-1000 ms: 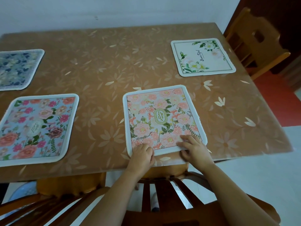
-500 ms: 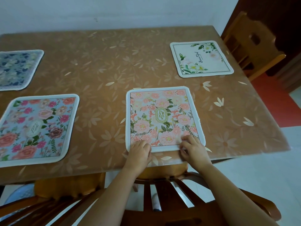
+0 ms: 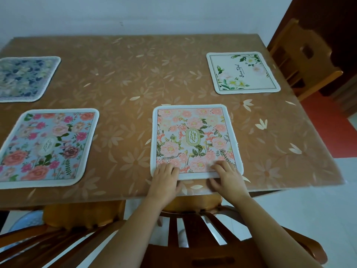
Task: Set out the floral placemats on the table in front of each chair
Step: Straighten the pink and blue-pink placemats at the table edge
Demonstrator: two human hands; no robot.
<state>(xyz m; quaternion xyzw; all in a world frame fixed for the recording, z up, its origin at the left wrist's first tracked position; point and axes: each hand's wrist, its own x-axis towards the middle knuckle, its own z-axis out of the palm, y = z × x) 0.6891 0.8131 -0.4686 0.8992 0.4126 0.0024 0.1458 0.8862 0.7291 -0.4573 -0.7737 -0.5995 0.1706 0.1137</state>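
A pink floral placemat (image 3: 194, 138) with a "Garden" label lies flat near the table's front edge, squared to it. My left hand (image 3: 164, 176) rests on its near left corner and my right hand (image 3: 227, 176) on its near right corner, fingers flat on the mat and thumbs on the cloth. Three other mats lie on the brown flower-patterned table (image 3: 135, 80): a blue one with pink roses (image 3: 46, 146) at front left, a dark blue one (image 3: 25, 78) at far left, a white one with green leaves (image 3: 242, 72) at far right.
A wooden chair back (image 3: 193, 229) stands under my arms at the table's front edge, with another chair (image 3: 48, 235) to its left. A third wooden chair (image 3: 301, 59) stands at the right side. A white wall runs behind the table.
The pink mat has turned from a slant to square with the table edge and slid a little away from me. Both hands stayed on its near corners.
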